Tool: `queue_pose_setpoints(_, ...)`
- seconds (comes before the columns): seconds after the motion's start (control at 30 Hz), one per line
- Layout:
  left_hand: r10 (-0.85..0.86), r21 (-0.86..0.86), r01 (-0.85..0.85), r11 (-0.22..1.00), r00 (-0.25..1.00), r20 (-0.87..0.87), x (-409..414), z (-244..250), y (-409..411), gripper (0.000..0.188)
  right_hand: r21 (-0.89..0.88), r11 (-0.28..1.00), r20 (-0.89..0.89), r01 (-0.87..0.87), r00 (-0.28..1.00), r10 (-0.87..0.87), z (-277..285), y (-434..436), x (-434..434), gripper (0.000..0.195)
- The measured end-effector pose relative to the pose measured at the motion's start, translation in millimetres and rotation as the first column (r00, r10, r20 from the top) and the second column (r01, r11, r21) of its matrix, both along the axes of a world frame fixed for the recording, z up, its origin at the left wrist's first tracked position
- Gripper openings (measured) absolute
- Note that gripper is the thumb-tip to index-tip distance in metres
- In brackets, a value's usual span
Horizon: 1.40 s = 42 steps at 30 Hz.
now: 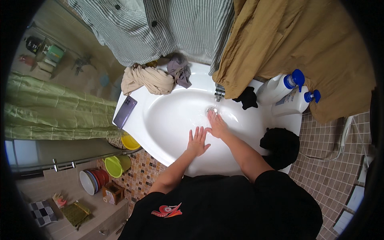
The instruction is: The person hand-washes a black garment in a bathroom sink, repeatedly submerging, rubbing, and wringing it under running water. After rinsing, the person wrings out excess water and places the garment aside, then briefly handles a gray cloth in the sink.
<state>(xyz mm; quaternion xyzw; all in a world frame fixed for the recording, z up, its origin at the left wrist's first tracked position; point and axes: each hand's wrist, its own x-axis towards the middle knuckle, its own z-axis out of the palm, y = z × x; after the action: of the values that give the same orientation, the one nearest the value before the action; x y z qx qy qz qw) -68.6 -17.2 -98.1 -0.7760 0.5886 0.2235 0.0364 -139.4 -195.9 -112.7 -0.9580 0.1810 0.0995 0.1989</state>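
My left hand [197,144] is held over the white washbasin [168,123], palm down with the fingers spread, and nothing is in it. Beside it, to the right, my right hand [218,126] reaches farther into the bowl. Its fingertips are at the round metal drain [211,110], partly covering it, and its thumb stands apart. I cannot tell whether the fingertips touch the drain. Some water shows in the bowl around the fingers. A chrome faucet [219,93] stands just beyond the drain, partly hidden by hanging brown cloth [243,66].
Beige cloth [147,79], grey cloth [179,70] and a purple smartphone [125,111] lie on the basin's left rim. To the right are two white pump bottles [273,90], [291,102], a small black cloth [247,97] and a larger black cloth bundle [280,147]. A striped garment [192,30] hangs behind.
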Motion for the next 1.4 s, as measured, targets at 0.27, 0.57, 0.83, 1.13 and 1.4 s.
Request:
queue_pose_setpoints(0.27,-0.122,0.26,0.183,0.948,0.964,-0.234,-18,39,3,0.081,0.057,0.991,-0.237,0.123,0.966,-0.106,8,19,-11,0.079)
queue_pose_setpoints(0.57,-0.122,0.152,0.233,0.961,0.844,-0.523,0,48,23,0.058,0.217,0.975,-0.405,0.056,0.914,0.037,12,69,-43,0.061)
queue_pose_setpoints(0.83,0.114,0.024,-0.115,0.993,0.901,-0.418,60,116,-10,0.057,0.479,0.877,-0.27,-0.047,0.942,0.199,68,57,-55,0.043)
queue_pose_setpoints(1.13,0.444,-0.67,-0.251,0.698,0.887,0.13,173,150,-151,0.085,0.61,0.781,-0.084,0.136,0.991,-0.107,91,76,-91,0.041)
queue_pose_setpoints(1.4,0.59,-0.548,-0.373,0.749,0.752,0.293,208,115,-206,0.043,0.597,0.779,-0.036,0.193,0.976,-0.214,139,65,-102,0.039)
